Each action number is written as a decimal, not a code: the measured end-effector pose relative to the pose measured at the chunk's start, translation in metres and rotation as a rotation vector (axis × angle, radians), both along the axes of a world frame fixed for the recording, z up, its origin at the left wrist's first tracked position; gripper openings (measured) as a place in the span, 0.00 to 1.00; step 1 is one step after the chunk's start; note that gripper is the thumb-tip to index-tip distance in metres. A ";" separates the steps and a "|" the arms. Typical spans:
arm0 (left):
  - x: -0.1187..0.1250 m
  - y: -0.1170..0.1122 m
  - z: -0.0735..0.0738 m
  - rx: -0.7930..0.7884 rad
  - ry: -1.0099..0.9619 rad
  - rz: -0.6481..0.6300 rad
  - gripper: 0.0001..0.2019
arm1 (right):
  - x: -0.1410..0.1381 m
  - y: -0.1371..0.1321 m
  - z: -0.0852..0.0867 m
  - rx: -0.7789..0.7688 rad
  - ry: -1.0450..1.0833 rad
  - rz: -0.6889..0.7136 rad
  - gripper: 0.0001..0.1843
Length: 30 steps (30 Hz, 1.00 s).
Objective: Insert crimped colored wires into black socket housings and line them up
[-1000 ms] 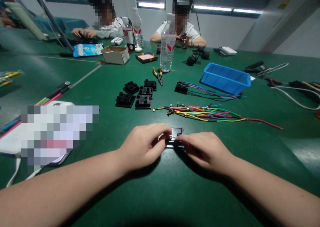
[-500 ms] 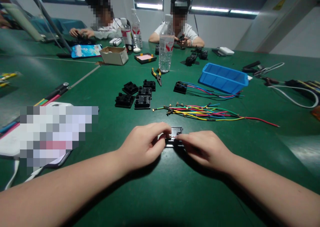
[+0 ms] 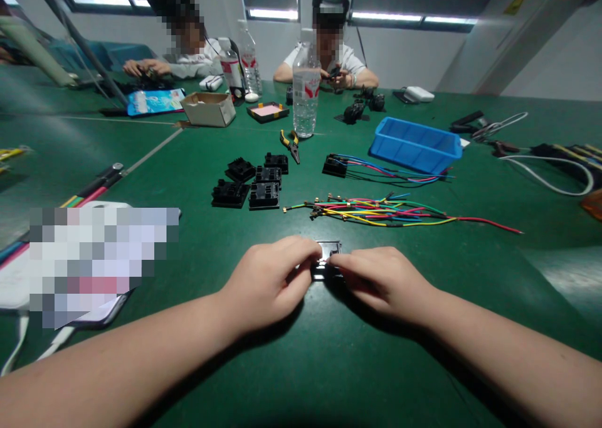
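A small black plastic housing [image 3: 325, 278] lies on the green table between my two hands. My left hand [image 3: 275, 274] is closed at its left side, thumb and bent index finger pressed to it. From the right, my right hand [image 3: 392, 277] is closed too, its fingertips on the housing close to the left fingers. A tiny part may sit between the fingertips, but it is too small to make out. Beyond the hands lies a bundle of coloured wires [image 3: 371, 211] with small metal terminals. Several similar black housings [image 3: 264, 194] are grouped farther left.
Past the wires are a black housing with wires attached [image 3: 335, 165], yellow-handled pliers [image 3: 290, 147], a blue bin [image 3: 414, 145] and a water bottle [image 3: 305, 95]. A phone [image 3: 108, 258] lies at the left near a cardboard box [image 3: 209, 111]. Two people sit across the table.
The whole view has shifted slightly, so the table items appear a little farther left. Both hands stay at the housing, with hardly any change in their fingers.
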<state>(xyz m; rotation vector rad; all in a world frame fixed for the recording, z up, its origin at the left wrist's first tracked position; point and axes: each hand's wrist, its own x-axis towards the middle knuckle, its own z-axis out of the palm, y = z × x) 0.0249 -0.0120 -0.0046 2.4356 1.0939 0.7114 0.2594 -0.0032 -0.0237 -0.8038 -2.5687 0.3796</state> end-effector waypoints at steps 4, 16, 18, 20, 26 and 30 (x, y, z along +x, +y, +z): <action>-0.001 0.000 -0.004 0.066 0.002 -0.037 0.09 | 0.000 0.000 0.000 0.005 -0.017 0.006 0.14; 0.003 -0.003 0.005 0.072 0.094 -0.013 0.09 | 0.001 0.000 -0.001 0.046 -0.012 0.018 0.18; 0.004 -0.002 0.005 0.074 0.122 -0.025 0.09 | 0.001 0.000 -0.001 0.046 -0.028 0.020 0.18; 0.003 -0.002 0.004 0.087 0.152 -0.052 0.10 | 0.001 0.000 0.000 0.024 -0.024 0.027 0.18; -0.001 -0.001 -0.001 0.164 0.096 -0.087 0.12 | -0.001 -0.001 0.003 -0.004 -0.021 0.030 0.18; 0.000 0.001 0.000 0.093 0.027 -0.010 0.10 | -0.001 -0.001 0.004 -0.035 -0.007 0.009 0.19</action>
